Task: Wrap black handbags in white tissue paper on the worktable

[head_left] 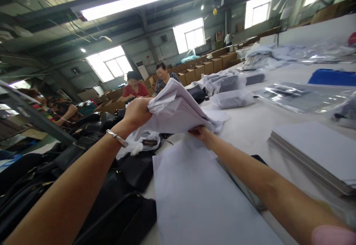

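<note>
A bunched stack of thin white paper sheets is lifted above the table between my hands. My left hand, with a silver bracelet at the wrist, is closed on the upper left edge of the sheets. At their lower right edge, my right hand grips the same sheets from below, its fingers partly hidden. Beneath and in front lies a large flat white sheet. Black bags are heaped to the left, beside a clear plastic bag with a dark label.
On the right is a pile of grey-white boards. Farther back lie clear plastic bags, a blue item and wrapped dark goods. Two people sit across the table, another at left. Cardboard boxes line the back.
</note>
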`<state>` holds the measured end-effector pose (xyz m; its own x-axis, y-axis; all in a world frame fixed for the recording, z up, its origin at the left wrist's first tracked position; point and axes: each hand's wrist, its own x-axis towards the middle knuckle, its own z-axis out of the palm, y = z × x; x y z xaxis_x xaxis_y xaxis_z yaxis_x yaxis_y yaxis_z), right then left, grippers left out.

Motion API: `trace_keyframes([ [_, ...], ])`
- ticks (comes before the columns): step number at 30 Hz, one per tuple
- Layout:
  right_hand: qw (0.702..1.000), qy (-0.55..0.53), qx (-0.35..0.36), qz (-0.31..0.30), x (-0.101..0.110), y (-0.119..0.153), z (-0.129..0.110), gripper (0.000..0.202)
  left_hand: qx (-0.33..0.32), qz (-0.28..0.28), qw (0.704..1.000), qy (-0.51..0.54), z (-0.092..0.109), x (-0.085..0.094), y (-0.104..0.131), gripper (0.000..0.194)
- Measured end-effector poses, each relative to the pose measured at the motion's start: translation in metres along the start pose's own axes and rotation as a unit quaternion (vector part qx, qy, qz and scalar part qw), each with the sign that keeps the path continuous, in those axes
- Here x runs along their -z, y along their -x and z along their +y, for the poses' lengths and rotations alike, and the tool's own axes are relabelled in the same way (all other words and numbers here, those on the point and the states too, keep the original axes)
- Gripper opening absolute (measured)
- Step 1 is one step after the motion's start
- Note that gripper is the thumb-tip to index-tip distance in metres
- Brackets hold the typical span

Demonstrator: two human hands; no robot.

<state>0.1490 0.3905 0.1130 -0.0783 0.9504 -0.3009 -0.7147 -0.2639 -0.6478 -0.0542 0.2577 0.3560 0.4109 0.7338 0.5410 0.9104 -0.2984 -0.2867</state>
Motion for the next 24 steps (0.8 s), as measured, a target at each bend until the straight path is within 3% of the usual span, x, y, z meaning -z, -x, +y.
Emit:
trace_keyframes([
  [5, 0.996, 0.055, -0.01, -0.063, -0.035, -0.011, -0.056, 0.015, 0.0, 0.067, 0.997, 0.026, -0.019, 0.035, -0.008, 0.029],
  [10, 0.984, 0.124, -0.02, -0.124, -0.081, -0.017, -0.101, 0.017, 0.023, 0.108, 0.994, -0.018, -0.031, 0.069, -0.012, 0.028],
  [16, 0.964, 0.164, 0.01, -0.211, -0.132, -0.02, -0.113, 0.026, 0.049, 0.106, 0.99, -0.078, -0.022, 0.102, 0.008, 0.029],
  [24, 0.932, 0.216, 0.003, -0.291, -0.159, 0.008, -0.125, 0.031, 0.042, 0.124, 0.986, -0.101, 0.005, 0.139, 0.038, 0.029],
])
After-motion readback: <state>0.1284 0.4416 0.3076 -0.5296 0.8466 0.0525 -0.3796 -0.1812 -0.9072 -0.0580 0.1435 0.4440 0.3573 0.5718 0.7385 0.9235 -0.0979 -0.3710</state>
